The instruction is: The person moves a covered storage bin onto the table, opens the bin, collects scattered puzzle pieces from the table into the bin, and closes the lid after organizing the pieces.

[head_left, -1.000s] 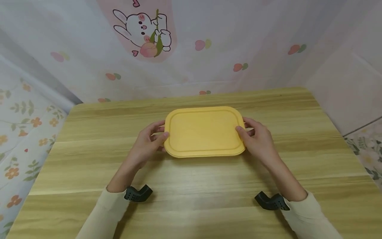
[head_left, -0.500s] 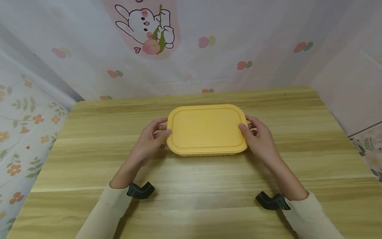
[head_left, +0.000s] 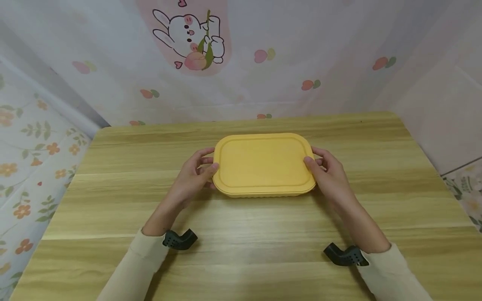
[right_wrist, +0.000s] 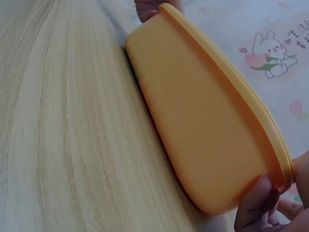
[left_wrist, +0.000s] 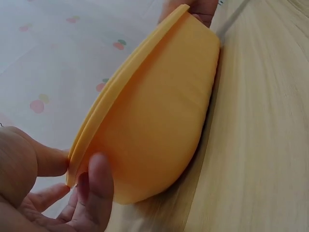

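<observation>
A yellow rectangular storage box (left_wrist: 159, 101) with rounded corners has a flat yellow lid (head_left: 265, 161) on it. Its base lies against or very close to the wooden table; I cannot tell if it fully touches. My left hand (head_left: 193, 173) pinches the rim at the box's left end, thumb on the lid's edge and fingers below. At the opposite end, my right hand (head_left: 328, 171) holds the rim the same way, with a fingertip (right_wrist: 260, 188) against the side wall in the right wrist view. The lid hides whatever is inside.
The wood-grain table (head_left: 248, 251) extends around the box on all sides. Behind it hangs a white curtain (head_left: 286, 54) printed with a rabbit and fruit. Floral fabric (head_left: 34, 188) hangs at the left. A black curved piece (head_left: 180, 239) sits on each sleeve cuff.
More of the box's front wall shows below the lid than a second ago, so the box has tipped slightly. Both hands keep their hold. The head view has shifted a little.
</observation>
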Demonstrator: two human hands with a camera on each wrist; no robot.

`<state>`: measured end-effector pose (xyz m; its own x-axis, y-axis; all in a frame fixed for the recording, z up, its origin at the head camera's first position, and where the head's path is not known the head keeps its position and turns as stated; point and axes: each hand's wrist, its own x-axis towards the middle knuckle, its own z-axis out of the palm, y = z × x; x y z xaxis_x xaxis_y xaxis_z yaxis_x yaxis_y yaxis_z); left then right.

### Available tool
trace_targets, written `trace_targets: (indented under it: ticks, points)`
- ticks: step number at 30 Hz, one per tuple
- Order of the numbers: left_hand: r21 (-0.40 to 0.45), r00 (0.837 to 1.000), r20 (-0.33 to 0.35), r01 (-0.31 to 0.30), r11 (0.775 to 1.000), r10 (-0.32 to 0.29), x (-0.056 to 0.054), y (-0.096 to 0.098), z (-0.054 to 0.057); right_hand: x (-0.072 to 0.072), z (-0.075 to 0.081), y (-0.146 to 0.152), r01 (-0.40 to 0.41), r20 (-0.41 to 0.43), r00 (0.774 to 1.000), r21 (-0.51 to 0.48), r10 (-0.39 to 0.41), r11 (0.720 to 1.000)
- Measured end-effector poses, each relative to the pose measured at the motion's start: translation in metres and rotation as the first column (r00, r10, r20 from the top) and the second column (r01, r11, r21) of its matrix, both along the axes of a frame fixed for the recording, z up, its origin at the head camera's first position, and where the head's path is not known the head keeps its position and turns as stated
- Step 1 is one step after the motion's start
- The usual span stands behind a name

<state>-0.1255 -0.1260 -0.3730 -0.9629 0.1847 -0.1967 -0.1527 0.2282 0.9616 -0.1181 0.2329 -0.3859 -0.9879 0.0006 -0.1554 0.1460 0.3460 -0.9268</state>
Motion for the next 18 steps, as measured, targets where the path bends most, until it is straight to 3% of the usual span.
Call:
trace_targets:
  ticks: [3,5,7,10,13,18]
  points:
    - [-0.100,0.994,-0.103,-0.029,0.995,0.019,0.002,-0.001,0.000,-0.002,0.000,0.002,-0.014,0.036,0.999,-0.011,0.015,1.000]
    - [-0.187,0.973,-0.231,-0.074,0.980,0.030,0.003,-0.003,0.002,-0.004,0.001,0.003,-0.019,0.061,0.998,0.004,0.018,1.000]
    - [-0.258,0.931,-0.362,-0.134,0.957,0.033,0.005,-0.004,0.006,-0.006,0.003,0.005,-0.017,0.065,0.998,0.037,0.015,0.999]
    - [-0.335,0.861,-0.509,-0.197,0.922,-0.001,0.004,-0.004,0.013,-0.008,0.006,0.007,0.007,-0.007,1.000,0.117,-0.006,0.993]
    - [-0.408,0.798,-0.599,-0.231,0.883,-0.068,0.001,-0.004,0.020,-0.011,0.011,0.007,0.037,-0.129,0.992,0.191,-0.012,0.981]
    - [-0.513,0.677,-0.710,-0.310,0.801,-0.193,-0.013,-0.006,0.027,-0.016,0.024,0.008,0.078,-0.319,0.948,0.306,0.025,0.949]
